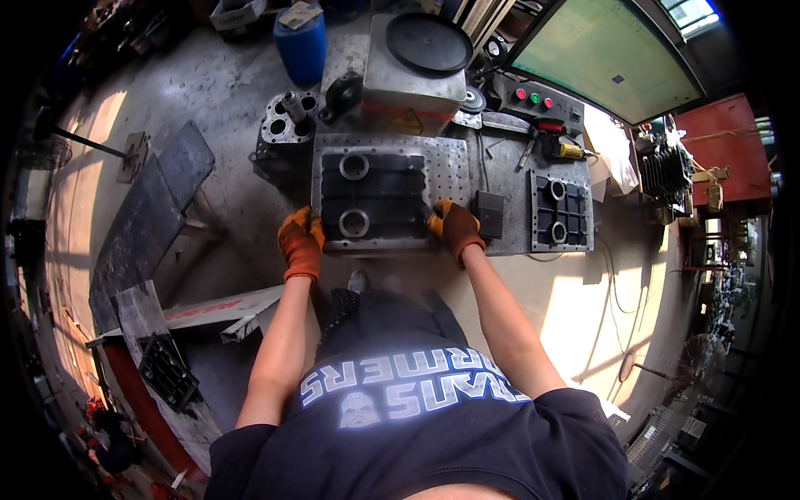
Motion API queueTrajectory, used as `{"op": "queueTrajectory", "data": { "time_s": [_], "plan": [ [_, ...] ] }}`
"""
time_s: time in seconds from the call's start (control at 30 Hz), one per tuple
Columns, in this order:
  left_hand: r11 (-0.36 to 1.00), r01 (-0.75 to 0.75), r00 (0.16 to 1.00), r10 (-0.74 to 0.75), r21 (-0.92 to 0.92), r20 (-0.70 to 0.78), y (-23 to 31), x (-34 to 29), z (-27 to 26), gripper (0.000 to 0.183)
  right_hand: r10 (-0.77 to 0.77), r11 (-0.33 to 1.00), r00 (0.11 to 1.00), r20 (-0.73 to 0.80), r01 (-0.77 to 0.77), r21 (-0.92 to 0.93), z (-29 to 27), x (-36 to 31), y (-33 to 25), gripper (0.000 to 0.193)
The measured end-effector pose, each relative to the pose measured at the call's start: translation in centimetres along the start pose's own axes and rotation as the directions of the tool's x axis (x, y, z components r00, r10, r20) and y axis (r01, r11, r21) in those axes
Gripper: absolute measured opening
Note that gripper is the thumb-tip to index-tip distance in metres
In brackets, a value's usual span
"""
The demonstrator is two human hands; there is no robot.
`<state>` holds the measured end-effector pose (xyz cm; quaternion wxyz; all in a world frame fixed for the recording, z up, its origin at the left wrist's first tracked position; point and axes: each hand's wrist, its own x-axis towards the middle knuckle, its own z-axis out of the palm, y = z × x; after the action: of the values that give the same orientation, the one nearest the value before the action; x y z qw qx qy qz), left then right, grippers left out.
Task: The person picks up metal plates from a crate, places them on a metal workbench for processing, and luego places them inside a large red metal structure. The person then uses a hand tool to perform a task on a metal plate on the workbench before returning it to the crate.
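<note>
A rectangular cast-metal cover (375,197) lies in front of me on a perforated metal worktop (446,154). It has a dark ribbed face, two bright round bosses and a machined rim with holes. My left hand (301,242), in an orange work glove, grips the cover's near left corner. On the opposite side, my right hand (456,227), gloved likewise, has its fingers curled on the near right edge. Parts of the fingers are hidden by the gloves and the edges. A similar, smaller-looking cover (561,212) rests on the bench to the right, apart from my hands.
Left of the worktop stands a metal block with large bores (287,125). Behind are a grey machine housing (412,83), a blue drum (301,46) and a button panel (533,98). A dark box (488,214) sits beside my right hand; a yellow-and-black power tool (567,150) lies farther right.
</note>
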<state>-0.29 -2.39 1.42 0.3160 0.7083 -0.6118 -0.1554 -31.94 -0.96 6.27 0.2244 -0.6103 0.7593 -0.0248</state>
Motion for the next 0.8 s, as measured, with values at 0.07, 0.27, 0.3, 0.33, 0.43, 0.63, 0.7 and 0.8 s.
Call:
{"op": "queueTrajectory", "data": {
  "time_s": [0.07,0.27,0.3,0.33,0.43,0.63,0.7,0.8],
  "plan": [
    [1.000,0.003,1.000,-0.003,-0.008,0.015,0.2,-0.1,-0.3,0.024,-0.004,1.000,1.000,-0.011,0.004,-0.008,0.0,-0.1,0.0,0.035],
    [0.997,-0.049,0.999,0.047,0.068,0.027,0.1,-0.3,-0.5,0.023,0.048,0.997,0.999,-0.003,-0.048,0.066,-1.0,-0.9,-0.8,0.036],
    [0.998,-0.026,0.999,0.024,0.061,0.041,0.3,-0.3,-0.5,0.023,0.055,0.996,0.998,-0.005,-0.055,0.072,-0.9,-1.0,-0.8,0.037],
    [0.999,-0.003,0.998,0.000,0.054,0.056,0.4,-0.2,-0.6,0.023,0.048,0.996,0.999,-0.010,-0.047,0.074,-0.6,-0.8,-0.5,0.037],
    [1.000,-0.002,0.998,0.001,0.020,0.060,-0.6,-0.4,-0.1,0.023,0.031,0.998,0.999,-0.027,-0.029,0.064,0.0,-0.5,0.0,0.037],
    [0.994,-0.053,0.996,0.046,0.099,0.073,0.9,-0.1,-1.3,0.022,0.033,0.999,0.998,-0.046,-0.032,0.018,0.0,-0.7,-0.3,0.035],
    [0.996,-0.038,0.997,0.031,0.085,0.076,0.9,-0.1,-1.4,0.022,0.032,0.999,0.998,-0.045,-0.031,0.013,0.3,-0.5,-0.1,0.034],
    [0.998,-0.022,0.997,0.018,0.054,0.077,0.8,0.0,-1.3,0.022,0.012,1.000,0.998,-0.066,-0.011,0.010,0.8,-0.3,0.2,0.034]
  ]
}}
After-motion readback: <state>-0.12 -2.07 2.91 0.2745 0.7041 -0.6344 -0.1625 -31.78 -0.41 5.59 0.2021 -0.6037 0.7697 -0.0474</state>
